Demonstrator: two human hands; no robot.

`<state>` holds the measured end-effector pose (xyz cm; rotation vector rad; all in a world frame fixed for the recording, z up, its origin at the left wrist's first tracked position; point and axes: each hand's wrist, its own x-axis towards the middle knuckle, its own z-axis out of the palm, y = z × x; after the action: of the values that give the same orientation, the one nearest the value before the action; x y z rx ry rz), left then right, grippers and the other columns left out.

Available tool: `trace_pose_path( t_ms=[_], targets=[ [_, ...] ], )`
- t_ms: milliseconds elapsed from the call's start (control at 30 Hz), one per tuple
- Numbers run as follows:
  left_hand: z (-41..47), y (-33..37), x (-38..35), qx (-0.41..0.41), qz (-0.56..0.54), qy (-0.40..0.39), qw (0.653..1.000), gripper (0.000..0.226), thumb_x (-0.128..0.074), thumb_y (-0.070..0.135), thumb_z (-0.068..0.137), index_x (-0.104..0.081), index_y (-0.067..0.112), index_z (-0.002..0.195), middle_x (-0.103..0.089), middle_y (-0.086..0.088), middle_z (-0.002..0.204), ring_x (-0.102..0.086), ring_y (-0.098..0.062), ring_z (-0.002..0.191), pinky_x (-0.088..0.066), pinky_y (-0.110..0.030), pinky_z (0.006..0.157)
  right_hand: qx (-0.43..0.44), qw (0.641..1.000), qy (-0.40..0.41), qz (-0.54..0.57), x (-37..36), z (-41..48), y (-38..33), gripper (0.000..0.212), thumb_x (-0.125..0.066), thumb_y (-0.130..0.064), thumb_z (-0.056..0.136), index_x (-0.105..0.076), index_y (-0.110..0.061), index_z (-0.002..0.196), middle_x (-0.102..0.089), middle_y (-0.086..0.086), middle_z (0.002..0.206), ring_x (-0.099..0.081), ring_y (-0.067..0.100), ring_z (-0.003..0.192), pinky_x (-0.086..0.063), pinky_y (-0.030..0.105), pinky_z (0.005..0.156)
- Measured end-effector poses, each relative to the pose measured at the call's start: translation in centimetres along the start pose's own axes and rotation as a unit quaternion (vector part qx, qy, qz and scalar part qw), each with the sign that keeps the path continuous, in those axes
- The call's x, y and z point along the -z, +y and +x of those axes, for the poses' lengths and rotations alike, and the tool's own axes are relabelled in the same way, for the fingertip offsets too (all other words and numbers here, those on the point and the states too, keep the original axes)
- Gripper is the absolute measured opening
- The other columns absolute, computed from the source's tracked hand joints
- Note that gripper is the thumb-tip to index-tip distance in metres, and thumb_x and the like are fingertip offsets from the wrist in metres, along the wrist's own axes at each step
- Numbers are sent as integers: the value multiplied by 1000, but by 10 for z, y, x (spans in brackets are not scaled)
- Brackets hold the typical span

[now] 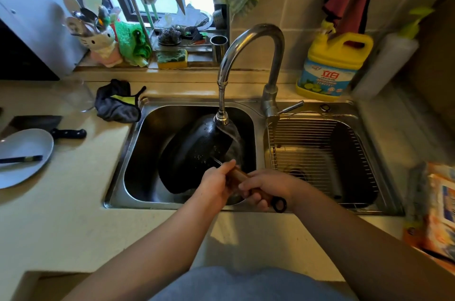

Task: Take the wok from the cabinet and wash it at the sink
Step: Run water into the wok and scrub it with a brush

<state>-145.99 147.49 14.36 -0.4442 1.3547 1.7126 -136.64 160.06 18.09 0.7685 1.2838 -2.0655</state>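
Note:
A black wok (194,153) stands tilted on its side in the left basin of the steel sink (138,128), its dark underside facing me. Water runs from the curved faucet (248,54) onto the wok's upper rim. Its brown wooden handle (237,176) points toward me and ends in a black hanging ring (279,204). My left hand (215,183) is wrapped around the handle near the wok. My right hand (267,187) grips the handle's near end, just before the ring.
The right basin holds a wire rack (317,150). A yellow detergent jug (332,66) stands behind the sink. Left on the counter are a dark cloth (117,103), a cleaver (49,125) and a grey plate (22,155) with chopsticks. A sponge (172,58) lies on the sill.

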Motion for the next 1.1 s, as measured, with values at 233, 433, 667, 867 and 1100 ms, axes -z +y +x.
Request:
trace_pose_path(
  t_ms=[233,433,667,867,1100],
  targets=[
    [4,-4,-1,-31,29,-17,999,33,-67,20,90,-61,3,118,-69,-10,93,-72,-21,81,-58,-29,59,-33,985,-7,170,3,12,5,8,-58,-11,95,-57,-5,100,-58,3,67,-53,7,44,-45,17,34],
    [14,-1,-1,-52,158,6,986,35,-66,37,88,-62,14,115,-73,-12,101,-75,-22,86,-60,-34,70,-17,948,-52,314,-7,19,6,18,-61,-9,83,-55,-5,100,-56,5,65,-55,8,41,-47,17,33],
    [20,15,-16,-60,221,22,973,29,-62,33,92,-60,13,113,-71,-12,97,-72,-19,79,-56,-25,59,-2,910,-55,411,-16,21,-1,11,-58,-13,87,-58,-3,85,-57,5,54,-56,11,36,-46,19,30],
    [19,43,-30,-31,257,20,966,24,-64,28,91,-64,6,101,-64,-5,69,-63,-14,53,-50,-24,46,17,895,-1,446,-32,10,-23,20,-55,-16,96,-59,0,84,-57,6,58,-56,10,37,-48,17,33],
    [8,65,-33,-12,266,27,964,13,-65,16,82,-62,6,74,-58,-8,61,-58,-20,57,-49,-29,60,52,854,68,512,-63,5,-48,24,-58,-8,95,-52,-4,118,-56,14,72,-58,16,38,-50,21,32]
  ],
)
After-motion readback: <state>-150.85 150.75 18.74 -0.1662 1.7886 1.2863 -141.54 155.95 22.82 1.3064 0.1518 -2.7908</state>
